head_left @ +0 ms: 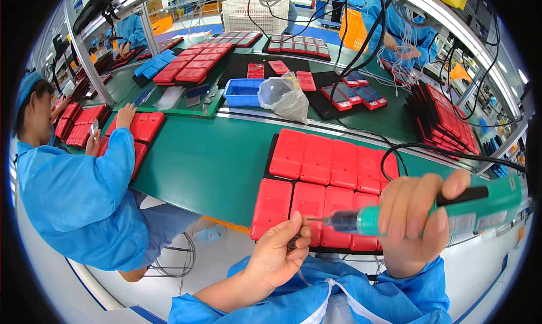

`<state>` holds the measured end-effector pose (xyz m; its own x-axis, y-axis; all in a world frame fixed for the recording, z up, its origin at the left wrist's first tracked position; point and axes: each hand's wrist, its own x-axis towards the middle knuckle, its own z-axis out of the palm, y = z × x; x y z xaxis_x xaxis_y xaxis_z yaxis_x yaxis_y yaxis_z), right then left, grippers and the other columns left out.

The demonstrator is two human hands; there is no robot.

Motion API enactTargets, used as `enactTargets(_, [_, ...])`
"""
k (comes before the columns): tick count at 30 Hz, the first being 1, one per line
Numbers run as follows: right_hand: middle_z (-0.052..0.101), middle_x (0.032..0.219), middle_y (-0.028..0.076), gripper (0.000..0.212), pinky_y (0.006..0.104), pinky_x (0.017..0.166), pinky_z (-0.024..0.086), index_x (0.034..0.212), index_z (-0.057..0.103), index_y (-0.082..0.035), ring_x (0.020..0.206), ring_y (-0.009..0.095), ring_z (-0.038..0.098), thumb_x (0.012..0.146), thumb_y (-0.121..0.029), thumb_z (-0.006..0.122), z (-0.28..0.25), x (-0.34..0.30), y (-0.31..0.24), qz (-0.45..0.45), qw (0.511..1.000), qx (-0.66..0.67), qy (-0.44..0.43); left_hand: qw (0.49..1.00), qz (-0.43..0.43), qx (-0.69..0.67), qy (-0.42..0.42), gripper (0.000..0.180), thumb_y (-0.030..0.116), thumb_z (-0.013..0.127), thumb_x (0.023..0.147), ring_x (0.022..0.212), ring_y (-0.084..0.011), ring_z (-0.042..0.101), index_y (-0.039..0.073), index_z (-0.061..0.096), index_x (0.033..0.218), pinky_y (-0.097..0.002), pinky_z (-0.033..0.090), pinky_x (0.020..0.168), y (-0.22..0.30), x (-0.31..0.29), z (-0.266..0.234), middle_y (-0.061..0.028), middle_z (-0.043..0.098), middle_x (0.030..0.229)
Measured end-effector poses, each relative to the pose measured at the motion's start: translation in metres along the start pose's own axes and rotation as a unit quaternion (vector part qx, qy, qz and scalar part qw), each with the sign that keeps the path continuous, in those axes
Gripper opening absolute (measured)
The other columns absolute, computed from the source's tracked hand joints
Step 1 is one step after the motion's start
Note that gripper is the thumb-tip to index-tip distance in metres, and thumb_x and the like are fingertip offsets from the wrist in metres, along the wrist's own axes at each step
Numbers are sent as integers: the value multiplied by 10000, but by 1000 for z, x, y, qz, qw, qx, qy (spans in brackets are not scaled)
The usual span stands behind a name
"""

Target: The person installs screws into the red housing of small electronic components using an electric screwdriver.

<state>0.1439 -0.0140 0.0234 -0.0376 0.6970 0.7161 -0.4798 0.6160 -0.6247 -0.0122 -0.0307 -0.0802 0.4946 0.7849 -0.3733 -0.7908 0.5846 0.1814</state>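
My right hand (415, 217) is wrapped round a green electric screwdriver (370, 221) with a dark nose, held level above the work. Its thin bit points left to the fingertips of my left hand (281, 250). That hand is closed, thumb against forefinger, around a small cluster of dark screws (292, 243); the fingers hide part of it. Just beyond both hands, red plastic housings (307, 202) lie in two rows on a black tray (272, 154), backs up. My right hand and the screwdriver cover some of the near row.
A co-worker in blue (79, 171) sits at left, hands by more red housings (148, 126). Beyond the bench's metal rail are a blue bin (243, 92), a plastic bag (285, 97) and stacked trays (446, 118). A black cable (451, 150) hangs across the right side.
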Motion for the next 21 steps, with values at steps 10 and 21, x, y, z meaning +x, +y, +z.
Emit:
enactTargets(10, [439,508,17,315,328,367,439,946,310,-120,384,168,483,798,-167,584,-15,-9,-3,-22,1000,-6,12,999,-31,-11,-18,254,237,415,893,529,-75,381,10,526,922,-171,272,395,-10,11,6,-33,494,650])
enactTargets(21, [443,500,12,304,319,364,458,957,303,-100,389,154,495,797,-113,561,-29,-12,-2,-58,998,-4,-39,996,-79,38,15,274,275,432,883,519,-76,372,20,534,890,-165,274,400,-19,17,7,-31,471,636])
